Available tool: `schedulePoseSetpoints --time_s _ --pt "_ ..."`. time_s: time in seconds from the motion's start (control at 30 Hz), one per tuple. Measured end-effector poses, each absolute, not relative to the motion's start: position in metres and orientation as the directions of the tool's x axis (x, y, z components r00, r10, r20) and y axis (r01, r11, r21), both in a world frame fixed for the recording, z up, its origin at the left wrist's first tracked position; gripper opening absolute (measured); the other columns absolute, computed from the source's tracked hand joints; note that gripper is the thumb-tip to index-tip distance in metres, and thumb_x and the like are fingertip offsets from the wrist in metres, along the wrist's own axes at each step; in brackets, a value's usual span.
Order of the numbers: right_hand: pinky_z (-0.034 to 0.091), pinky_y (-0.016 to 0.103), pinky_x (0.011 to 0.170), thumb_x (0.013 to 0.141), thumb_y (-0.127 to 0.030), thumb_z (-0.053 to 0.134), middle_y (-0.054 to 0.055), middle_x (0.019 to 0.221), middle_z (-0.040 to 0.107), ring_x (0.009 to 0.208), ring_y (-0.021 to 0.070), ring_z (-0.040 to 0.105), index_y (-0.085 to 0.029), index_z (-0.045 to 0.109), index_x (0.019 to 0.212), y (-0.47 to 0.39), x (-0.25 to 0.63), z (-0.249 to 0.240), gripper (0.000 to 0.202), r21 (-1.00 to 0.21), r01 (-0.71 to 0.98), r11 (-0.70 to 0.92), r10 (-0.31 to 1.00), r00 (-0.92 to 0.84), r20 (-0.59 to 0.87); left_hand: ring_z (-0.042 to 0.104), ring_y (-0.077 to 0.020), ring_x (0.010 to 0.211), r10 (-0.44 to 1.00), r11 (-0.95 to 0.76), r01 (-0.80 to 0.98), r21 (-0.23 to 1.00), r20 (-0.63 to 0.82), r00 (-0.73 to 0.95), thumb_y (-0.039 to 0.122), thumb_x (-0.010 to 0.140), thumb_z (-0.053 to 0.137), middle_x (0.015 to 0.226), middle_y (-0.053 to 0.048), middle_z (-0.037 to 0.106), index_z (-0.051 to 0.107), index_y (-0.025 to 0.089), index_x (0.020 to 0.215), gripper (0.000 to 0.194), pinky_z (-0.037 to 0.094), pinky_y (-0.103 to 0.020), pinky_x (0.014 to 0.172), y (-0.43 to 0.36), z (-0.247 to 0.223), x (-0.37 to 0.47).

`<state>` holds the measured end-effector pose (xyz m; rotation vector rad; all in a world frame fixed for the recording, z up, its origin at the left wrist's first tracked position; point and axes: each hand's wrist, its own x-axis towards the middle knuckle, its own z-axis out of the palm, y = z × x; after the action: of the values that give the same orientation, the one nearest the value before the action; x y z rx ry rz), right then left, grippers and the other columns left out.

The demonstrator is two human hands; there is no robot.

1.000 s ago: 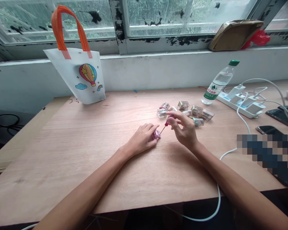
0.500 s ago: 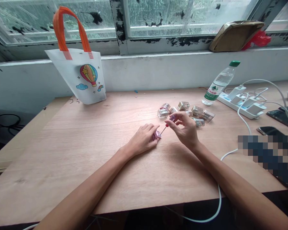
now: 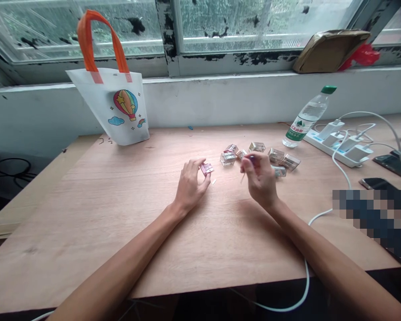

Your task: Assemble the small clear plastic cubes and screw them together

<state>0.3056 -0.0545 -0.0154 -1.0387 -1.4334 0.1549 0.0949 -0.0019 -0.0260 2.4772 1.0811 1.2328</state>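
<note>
My left hand (image 3: 190,183) pinches a small pink block that looks like a pencil sharpener (image 3: 206,169), gripped between thumb and fingers just above the table. Close below it, a tiny pale flat piece (image 3: 214,181) lies on the wood, perhaps a blade. My right hand (image 3: 260,178) is closed around a small screwdriver (image 3: 243,178). Its thin shaft points down and is blurred, while the dark purple handle is mostly covered by my fingers. The screwdriver is apart from the pink block. Behind my right hand sit several clear-cased small blocks (image 3: 227,159), some partly hidden by it.
A water bottle (image 3: 305,117) stands at the back right, beside a power strip (image 3: 337,149) with chargers and cables. Phones (image 3: 376,183) lie at the right. A white bag (image 3: 120,107) with orange handles stands at the back left. A white cable (image 3: 321,215) crosses the table's right side.
My left hand has moved up and left, lifting and turning the pink sharpener. My right hand has drawn the screwdriver away to the right. The small flat piece now shows on the table.
</note>
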Motion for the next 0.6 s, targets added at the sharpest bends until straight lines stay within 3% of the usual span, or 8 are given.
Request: schedulePoseSetpoints --time_s 0.13,0.2,0.27,0.4,0.6 --pt "0.050 0.030 0.067 0.103 -0.035 0.053 0.007 0.090 0.073 0.076 0.0194 0.068 -0.019 0.064 0.113 -0.054 0.300 -0.025 0.023 -0.619 0.621 0.481 0.850 -0.155 0.504 0.057 -0.0259 0.110 0.703 -0.678 0.549 0.489 0.651 0.288 0.023 0.096 0.060 0.119 -0.010 0.063 0.053 0.020 0.128 0.032 0.048 -0.042 0.098 0.001 -0.027 0.094" --pt "0.048 0.031 0.069 0.101 -0.040 0.057 0.009 0.091 0.076 0.080 0.0225 0.071 -0.019 0.066 0.121 -0.054 0.296 -0.030 0.030 -0.589 0.701 0.402 0.910 -0.237 0.340 0.058 -0.0255 0.110 0.719 -0.654 0.554 0.515 0.650 0.245 0.025 0.097 0.060 0.119 -0.010 0.063 0.054 0.020 0.127 0.031 0.048 -0.042 0.099 0.001 -0.028 0.094" --pt "0.046 0.031 0.067 0.099 -0.044 0.058 0.009 0.091 0.078 0.081 0.0253 0.072 -0.020 0.068 0.123 -0.053 0.292 -0.033 0.035 -0.535 0.795 0.287 0.956 -0.200 0.216 0.058 -0.0253 0.111 0.732 -0.641 0.551 0.533 0.642 0.230 0.026 0.097 0.060 0.120 -0.010 0.063 0.054 0.020 0.126 0.030 0.048 -0.042 0.099 0.001 -0.028 0.094" --pt "0.042 0.031 0.065 0.100 -0.046 0.055 0.010 0.094 0.079 0.085 0.0276 0.073 -0.024 0.073 0.113 -0.049 0.284 -0.033 0.032 -0.458 0.877 0.147 0.983 -0.077 0.169 0.059 -0.0252 0.110 0.738 -0.645 0.545 0.536 0.623 0.260 0.027 0.097 0.060 0.117 -0.010 0.064 0.055 0.020 0.125 0.030 0.048 -0.042 0.099 0.001 -0.027 0.094" --pt "0.043 0.032 0.067 0.090 -0.060 0.066 0.008 0.095 0.080 0.091 0.0287 0.073 -0.026 0.076 0.112 -0.047 0.273 -0.033 0.041 -0.531 0.847 0.002 0.982 0.099 0.162 0.060 -0.0252 0.108 0.748 -0.639 0.534 0.554 0.608 0.265 0.026 0.096 0.060 0.115 -0.009 0.065 0.056 0.021 0.126 0.030 0.049 -0.042 0.098 0.002 -0.027 0.096"
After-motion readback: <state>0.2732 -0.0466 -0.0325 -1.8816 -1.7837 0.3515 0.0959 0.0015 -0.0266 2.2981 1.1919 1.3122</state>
